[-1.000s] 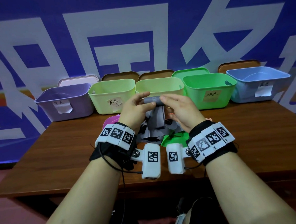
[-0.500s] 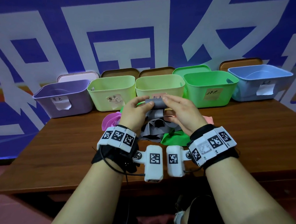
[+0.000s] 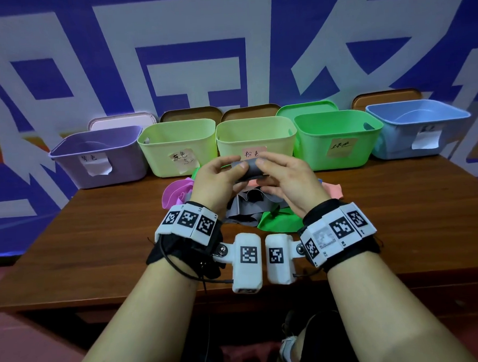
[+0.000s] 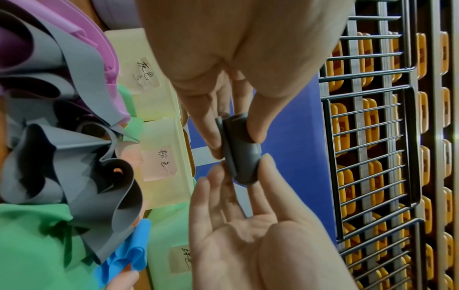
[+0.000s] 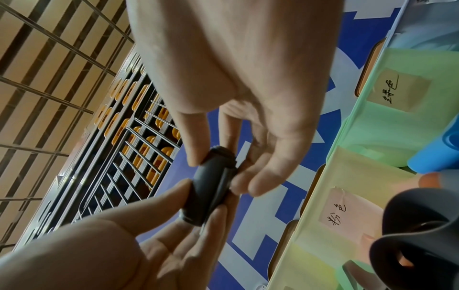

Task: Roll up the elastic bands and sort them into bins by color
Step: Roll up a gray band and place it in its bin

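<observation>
A grey elastic band, wound into a short thick roll, is held in the air over the table. My left hand pinches its left end between thumb and fingers. My right hand pinches the other end the same way. The roll shows a loose outer edge along one side, also seen in the right wrist view on the roll. Below the hands lies a loose pile of bands: grey, green, pink-purple, salmon, blue.
Five open bins stand in a row at the table's far edge: purple, yellow-green with a handwritten label, a second yellow-green one, green and blue. Lids lean behind them against the blue-and-white wall.
The grey tail that hung from the roll down to the pile has been wound up onto the roll. Both hands stayed at the same spot, still pinching its ends.
</observation>
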Motion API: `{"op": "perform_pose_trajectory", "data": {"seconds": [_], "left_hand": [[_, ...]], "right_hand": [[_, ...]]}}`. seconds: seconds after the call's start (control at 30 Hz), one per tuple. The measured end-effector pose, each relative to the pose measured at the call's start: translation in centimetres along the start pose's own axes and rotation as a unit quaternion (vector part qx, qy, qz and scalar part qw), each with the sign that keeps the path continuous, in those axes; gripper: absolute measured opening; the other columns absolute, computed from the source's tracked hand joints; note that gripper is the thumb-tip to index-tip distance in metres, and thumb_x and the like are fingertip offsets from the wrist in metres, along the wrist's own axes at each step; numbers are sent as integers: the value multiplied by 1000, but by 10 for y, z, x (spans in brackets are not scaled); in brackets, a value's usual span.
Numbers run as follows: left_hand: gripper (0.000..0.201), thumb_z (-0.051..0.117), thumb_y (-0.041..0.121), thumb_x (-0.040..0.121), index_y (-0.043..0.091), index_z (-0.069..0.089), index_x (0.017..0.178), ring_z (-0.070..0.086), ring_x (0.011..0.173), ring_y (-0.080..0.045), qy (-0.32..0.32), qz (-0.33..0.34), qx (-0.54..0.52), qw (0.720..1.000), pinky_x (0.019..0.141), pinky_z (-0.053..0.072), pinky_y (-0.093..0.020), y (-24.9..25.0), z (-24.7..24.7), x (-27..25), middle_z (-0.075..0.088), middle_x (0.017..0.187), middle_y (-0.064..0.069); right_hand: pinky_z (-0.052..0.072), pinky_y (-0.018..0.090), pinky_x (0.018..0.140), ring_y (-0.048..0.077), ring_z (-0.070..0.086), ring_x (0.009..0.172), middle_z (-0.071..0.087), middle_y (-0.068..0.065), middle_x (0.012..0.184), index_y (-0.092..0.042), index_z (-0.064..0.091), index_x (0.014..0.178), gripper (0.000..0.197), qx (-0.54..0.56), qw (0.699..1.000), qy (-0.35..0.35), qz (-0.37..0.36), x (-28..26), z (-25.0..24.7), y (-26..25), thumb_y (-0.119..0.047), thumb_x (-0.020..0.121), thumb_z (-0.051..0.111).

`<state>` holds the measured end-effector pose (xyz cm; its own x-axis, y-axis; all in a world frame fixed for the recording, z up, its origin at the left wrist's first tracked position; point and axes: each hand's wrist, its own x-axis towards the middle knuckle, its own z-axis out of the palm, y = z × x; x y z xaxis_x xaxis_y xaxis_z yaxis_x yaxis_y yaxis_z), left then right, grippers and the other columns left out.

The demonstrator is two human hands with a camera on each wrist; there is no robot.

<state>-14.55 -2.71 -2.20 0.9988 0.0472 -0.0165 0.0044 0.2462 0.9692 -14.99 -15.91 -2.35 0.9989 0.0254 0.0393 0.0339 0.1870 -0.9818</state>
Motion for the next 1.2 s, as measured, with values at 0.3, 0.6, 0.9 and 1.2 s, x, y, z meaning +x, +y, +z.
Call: {"op": "perform_pose_trajectory", "data": {"seconds": [0.3, 0.6, 0.9, 1.2], "left_hand": [[6, 62, 3, 88, 8, 63, 88, 64, 75, -21, -9, -7, -9, 1000, 76, 55, -25, 7, -1, -5, 64, 86, -14], [9, 59, -2, 89, 8, 61, 88, 64, 73, -20, -23, 31, 12, 999, 69, 56, -21, 19, -2, -16, 61, 89, -13], [21, 57, -7, 88, 12, 62, 97, 60, 86, -18, -67, 35, 32, 997, 73, 51, -19, 54, -3, -40, 59, 102, -11], [31, 56, -6, 89, 1, 56, 119, 65, 77, -19, -19, 73, 44, 996, 63, 51, -14, 76, 5, -54, 61, 99, -13]], "right_hand": [[51, 29, 85, 24, 58, 97, 60, 15, 108, 4, 56, 125, 38, 6, 999, 9, -30, 0, 4, 0, 9, 87, 56], [53, 25, 74, 17, 61, 74, 64, 8, 86, -6, 65, 109, 21, -48, 997, -18, -53, -10, 3, -7, 0, 90, 58], [51, 30, 86, 19, 58, 91, 61, 1, 89, -11, 59, 118, 31, -51, 993, -11, -107, -25, 11, -42, 4, 91, 55], [50, 21, 67, 12, 58, 71, 63, 3, 82, -8, 60, 101, 12, -89, 985, 17, -150, -24, 24, -61, -2, 90, 59]]}}
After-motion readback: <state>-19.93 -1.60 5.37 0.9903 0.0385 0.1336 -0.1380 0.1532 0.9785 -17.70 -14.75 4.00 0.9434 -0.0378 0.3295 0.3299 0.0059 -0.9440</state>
